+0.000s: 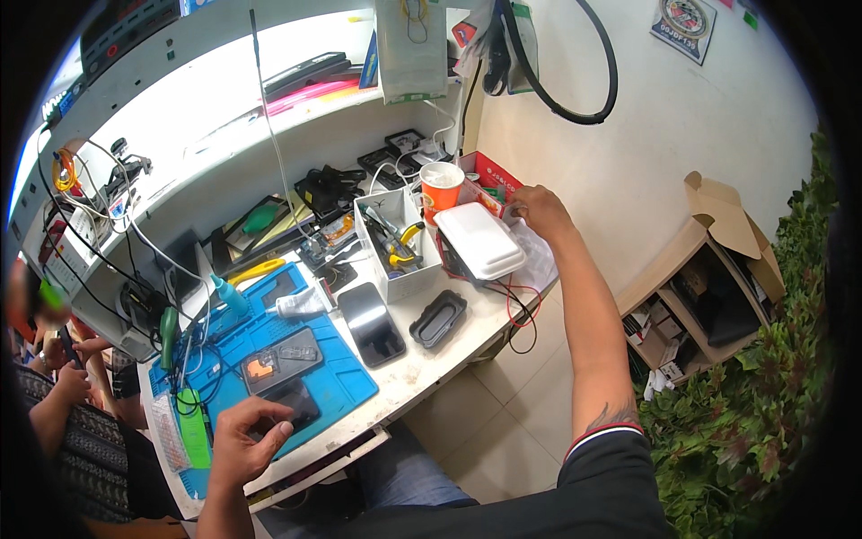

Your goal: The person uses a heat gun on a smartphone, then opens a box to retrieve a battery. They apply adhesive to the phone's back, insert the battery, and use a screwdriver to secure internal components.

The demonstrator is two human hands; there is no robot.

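Note:
My left hand [249, 440] hovers over the bench's front edge, thumb and index finger apart with no object visible between them. Close to its fingertips, a dark phone screen [294, 402] lies on the blue repair mat [346, 382]. Above that screen sits an opened phone [285, 359] with an orange patch inside. My right arm stretches to the back right, where my right hand [543, 214] bends its fingers down at the edge of a red box [489, 171]. A clear plastic bag [536, 260] lies just below that hand; its fingertips are partly hidden.
A white lidded container [480, 240], an orange cup [440, 190] and a white box of tools [398, 274] crowd the back right. A larger phone [372, 325] and a black tray [438, 320] lie nearer. Red and black cables [523, 314] hang off the edge. Another person's hand [72, 384] is at left.

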